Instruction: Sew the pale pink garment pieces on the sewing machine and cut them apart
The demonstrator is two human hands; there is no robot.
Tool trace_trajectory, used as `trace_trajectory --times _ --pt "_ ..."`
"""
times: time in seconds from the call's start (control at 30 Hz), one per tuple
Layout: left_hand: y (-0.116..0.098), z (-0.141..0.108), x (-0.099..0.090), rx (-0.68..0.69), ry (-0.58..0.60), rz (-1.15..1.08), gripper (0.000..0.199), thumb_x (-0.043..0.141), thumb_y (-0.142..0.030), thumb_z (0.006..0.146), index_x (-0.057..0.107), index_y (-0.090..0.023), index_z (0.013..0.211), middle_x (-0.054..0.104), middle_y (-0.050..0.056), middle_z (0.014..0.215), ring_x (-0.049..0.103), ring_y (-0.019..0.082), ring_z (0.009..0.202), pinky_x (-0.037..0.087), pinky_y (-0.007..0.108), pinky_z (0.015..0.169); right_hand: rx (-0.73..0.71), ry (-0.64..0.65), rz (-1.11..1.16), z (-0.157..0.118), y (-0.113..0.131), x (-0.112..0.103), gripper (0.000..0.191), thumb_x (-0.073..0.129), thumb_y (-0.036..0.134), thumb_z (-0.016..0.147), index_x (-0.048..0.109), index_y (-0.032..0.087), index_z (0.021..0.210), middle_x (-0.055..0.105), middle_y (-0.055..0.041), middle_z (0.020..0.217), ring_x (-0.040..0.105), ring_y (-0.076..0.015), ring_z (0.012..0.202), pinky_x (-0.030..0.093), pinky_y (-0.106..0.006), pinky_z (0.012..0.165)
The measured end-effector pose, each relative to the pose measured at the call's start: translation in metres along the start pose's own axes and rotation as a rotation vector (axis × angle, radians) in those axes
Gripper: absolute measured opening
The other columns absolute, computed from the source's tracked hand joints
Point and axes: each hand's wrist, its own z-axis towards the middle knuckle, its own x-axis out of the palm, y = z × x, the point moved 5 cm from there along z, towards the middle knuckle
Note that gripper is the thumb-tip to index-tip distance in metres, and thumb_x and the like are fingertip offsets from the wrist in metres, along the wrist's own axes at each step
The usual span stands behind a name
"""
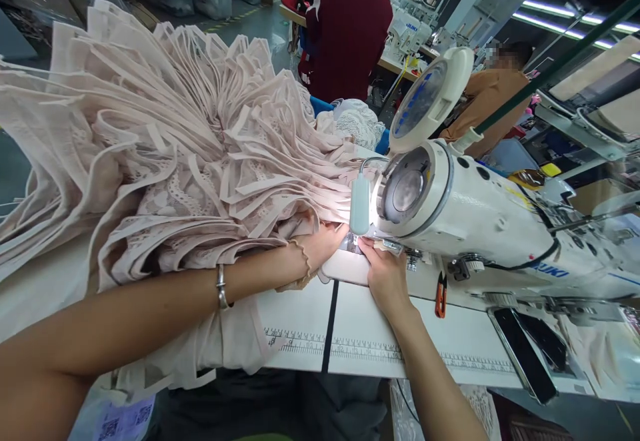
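Note:
A large heap of pale pink lace-edged garments (200,127) covers the left side of the white sewing table (300,324). My left hand (320,249) lies beside the needle area, its fingers closed at the edge of the pink fabric. A white sewing machine (480,207) stands at the right, its lamp lighting the spot under the needle. My right hand (387,271) is just right of the presser foot, thumb and fingers pressed together at the needle plate. What sits between its fingertips is too small to make out.
Orange thread snips (441,295) lie below the machine arm. A black phone (525,354) rests at the front right edge. Behind the table, one person in a maroon top (350,31) and another in brown (493,107) are near other machines.

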Motion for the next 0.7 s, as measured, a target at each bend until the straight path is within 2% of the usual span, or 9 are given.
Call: trace_trajectory --times 0.07,0.17,0.3,0.37,0.43,0.5,0.57,0.63,0.7 --pt "0.001 -0.002 0.005 -0.045 0.026 0.115 0.05 0.074 -0.023 0.071 0.048 -0.013 0.113 0.064 0.006 0.078 0.063 0.027 0.07 0.049 0.039 0.079 0.018 0.034 0.001 0.0 0.0 0.002 0.061 0.038 0.0 0.079 0.063 0.023 0.129 0.071 -0.0111 0.108 0.058 -0.0287 0.112 0.046 -0.044 0.093" --pt "0.001 -0.01 0.012 -0.073 -0.062 0.198 0.046 0.058 -0.012 0.078 0.044 -0.012 0.122 0.064 0.007 0.077 0.063 0.026 0.072 0.048 0.038 0.08 0.025 0.029 -0.027 0.0 0.002 0.003 0.059 0.038 0.0 0.08 0.064 0.022 0.128 0.071 -0.0118 0.105 0.058 -0.0293 0.111 0.046 -0.044 0.092" --pt "-0.005 -0.02 0.009 -0.053 -0.069 0.26 0.05 0.046 -0.001 0.081 0.044 -0.008 0.13 0.064 0.005 0.074 0.063 0.022 0.068 0.046 0.031 0.065 0.019 -0.019 -0.059 0.0 0.005 0.002 0.06 0.035 0.0 0.08 0.065 0.023 0.127 0.071 -0.0112 0.103 0.058 -0.0288 0.108 0.046 -0.044 0.091" --pt "-0.02 -0.03 -0.004 0.022 -0.067 0.275 0.047 0.039 0.0 0.087 0.045 -0.008 0.133 0.064 0.004 0.073 0.062 0.021 0.065 0.045 0.031 0.063 0.032 -0.012 -0.043 0.0 0.006 0.002 0.059 0.036 0.001 0.08 0.065 0.022 0.127 0.071 -0.0117 0.105 0.058 -0.0289 0.109 0.045 -0.044 0.093" --pt "-0.045 -0.05 -0.017 0.139 -0.085 0.246 0.046 0.036 0.0 0.089 0.048 -0.008 0.133 0.066 0.006 0.079 0.064 0.022 0.07 0.048 0.034 0.067 0.049 0.004 -0.02 0.0 0.007 0.003 0.059 0.037 0.001 0.08 0.064 0.022 0.127 0.071 -0.012 0.106 0.058 -0.0286 0.109 0.044 -0.045 0.095" --pt "-0.072 -0.08 -0.019 0.227 -0.101 0.138 0.04 0.041 -0.002 0.088 0.055 -0.009 0.125 0.068 0.014 0.099 0.065 0.027 0.093 0.05 0.038 0.081 0.065 0.014 0.002 -0.001 0.007 0.004 0.06 0.036 0.0 0.08 0.064 0.023 0.127 0.071 -0.011 0.104 0.06 -0.027 0.103 0.043 -0.045 0.097" --pt "-0.095 -0.11 0.001 0.226 -0.017 -0.123 0.032 0.045 -0.004 0.09 0.06 -0.017 0.115 0.068 0.011 0.106 0.064 0.024 0.101 0.05 0.035 0.09 0.089 -0.001 0.019 -0.003 0.005 0.005 0.059 0.035 -0.001 0.08 0.064 0.023 0.125 0.071 -0.0095 0.099 0.061 -0.0245 0.095 0.042 -0.045 0.097" --pt "-0.117 -0.134 0.038 0.294 0.246 -0.52 0.027 0.047 -0.003 0.089 0.063 -0.023 0.099 0.069 0.001 0.093 0.066 0.012 0.082 0.052 0.021 0.079 0.127 -0.061 0.011 -0.006 -0.002 0.005 0.053 0.034 -0.001 0.082 0.066 0.019 0.119 0.07 -0.0094 0.09 0.061 -0.0236 0.088 0.042 -0.047 0.097" --pt "-0.13 -0.146 0.069 0.293 0.381 -0.581 0.02 0.052 -0.007 0.089 0.064 -0.024 0.088 0.066 -0.005 0.078 0.064 0.008 0.066 0.051 0.015 0.062 0.163 -0.15 -0.029 -0.008 -0.01 0.005 0.043 0.036 0.003 0.086 0.068 0.015 0.111 0.068 -0.0111 0.085 0.059 -0.0256 0.09 0.041 -0.051 0.098"
